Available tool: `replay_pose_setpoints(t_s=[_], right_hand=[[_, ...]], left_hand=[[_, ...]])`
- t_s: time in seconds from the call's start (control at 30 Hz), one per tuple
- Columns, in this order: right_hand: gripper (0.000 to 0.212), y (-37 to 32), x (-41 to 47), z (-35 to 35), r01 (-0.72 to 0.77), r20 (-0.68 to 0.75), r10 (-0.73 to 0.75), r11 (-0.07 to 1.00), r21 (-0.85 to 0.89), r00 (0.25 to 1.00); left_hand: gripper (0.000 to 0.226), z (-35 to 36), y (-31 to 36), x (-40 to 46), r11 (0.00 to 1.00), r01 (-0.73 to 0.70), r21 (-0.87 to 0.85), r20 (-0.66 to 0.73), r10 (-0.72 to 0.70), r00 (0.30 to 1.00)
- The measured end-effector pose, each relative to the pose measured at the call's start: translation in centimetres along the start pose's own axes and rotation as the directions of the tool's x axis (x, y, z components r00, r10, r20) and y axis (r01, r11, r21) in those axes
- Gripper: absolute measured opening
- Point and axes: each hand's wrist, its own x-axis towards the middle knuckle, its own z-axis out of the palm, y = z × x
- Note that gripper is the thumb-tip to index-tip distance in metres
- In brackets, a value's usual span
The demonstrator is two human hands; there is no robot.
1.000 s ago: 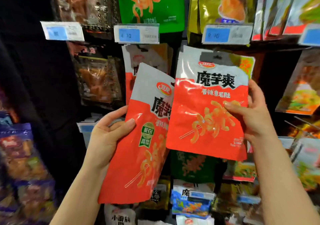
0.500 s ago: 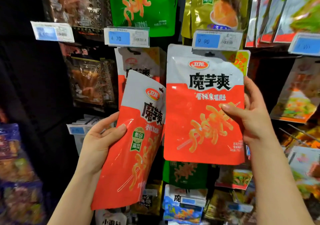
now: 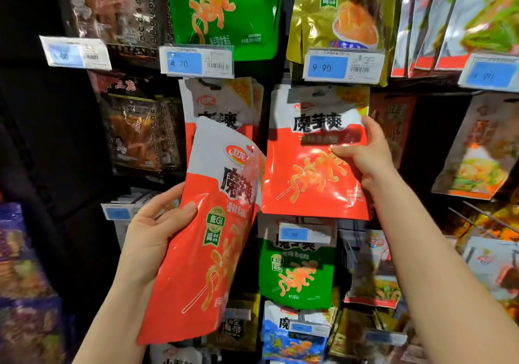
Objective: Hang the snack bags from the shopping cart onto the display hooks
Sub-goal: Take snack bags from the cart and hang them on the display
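So you've got a bag in each hand right now; your left hand (image 3: 157, 237) is wrapped around the left edge of a red and white snack bag (image 3: 207, 240), thumb across the front, fingers behind it, and the bag leans a bit to the right with its top corner curling over; your right hand (image 3: 368, 156) is pinching the second red and white bag (image 3: 311, 161) by its right edge, thumb on the front near the orange noodle picture, fingers tucked behind; that one is up against the display, top edge right under the 9.90 price tag (image 3: 344, 66) above your right hand; can't tell if its hang hole is actually on a hook, the top is too blurry. Just behind the bag in your left hand there's a hanging stack of the same red bags (image 3: 219, 102), under the 4.70 price tag (image 3: 196, 61); the two bags you're holding nearly touch in the middle. Straight below your right hand's bag hangs a green snack bag (image 3: 296, 273) with a small blue label (image 3: 304, 234) in front of its top; off to the left of your left hand it's dark brown packs (image 3: 140, 136).
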Motion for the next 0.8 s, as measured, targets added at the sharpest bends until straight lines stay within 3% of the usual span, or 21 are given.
replay_pose_setpoints(t_s=[0.23, 0.33, 0.43, 0.53, 0.6, 0.67, 0.73, 0.8], right_hand=[[0.105, 4.1, 2.5, 1.5, 0.019, -0.032, -0.029, 0.957, -0.291, 0.999], [0.098, 4.2, 2.4, 1.3, 0.06, -0.056, -0.099, 0.875, -0.481, 0.993], [0.08, 3.3, 0.0, 0.6, 0.135, -0.066, -0.202, 0.831, -0.539, 0.977], [0.07, 3.3, -4.9, 1.6, 0.254, 0.017, -0.266, 0.899, -0.357, 0.964], [0.073, 3.9, -8.8, 2.9, 0.128, 0.162, -0.122, 0.992, -0.023, 0.979], [0.083, 4.8, -12.1, 4.0, -0.117, 0.292, 0.044, 0.964, 0.237, 0.956], [0.089, 5.5, -14.2, 4.5, -0.247, 0.377, 0.108, 0.906, 0.345, 0.92], [0.091, 5.8, -15.1, 4.4, -0.254, 0.421, 0.071, 0.882, 0.396, 0.904]], left_hand=[[0.04, -0.7, 0.9, -0.5, 0.997, -0.07, 0.018, -0.016, 0.07, 0.997], [0.06, -0.7, 1.0, -0.6, 0.998, -0.062, -0.006, 0.028, 0.063, 0.998], [0.078, -0.2, 0.9, -0.5, 0.999, -0.038, -0.022, 0.094, 0.04, 0.995], [0.089, 1.1, 0.7, -0.1, 0.998, -0.013, -0.059, 0.148, 0.022, 0.989], [0.086, 2.1, 0.4, 0.6, 0.996, -0.004, -0.087, 0.153, 0.017, 0.988], [0.081, 3.2, -0.1, 1.1, 0.993, -0.021, -0.112, 0.17, 0.04, 0.985], [0.075, 4.2, -0.8, 1.8, 0.986, -0.032, -0.166, 0.185, 0.063, 0.981], [0.08, 4.8, -1.2, 2.7, 0.976, -0.049, -0.212, 0.153, 0.083, 0.985]])
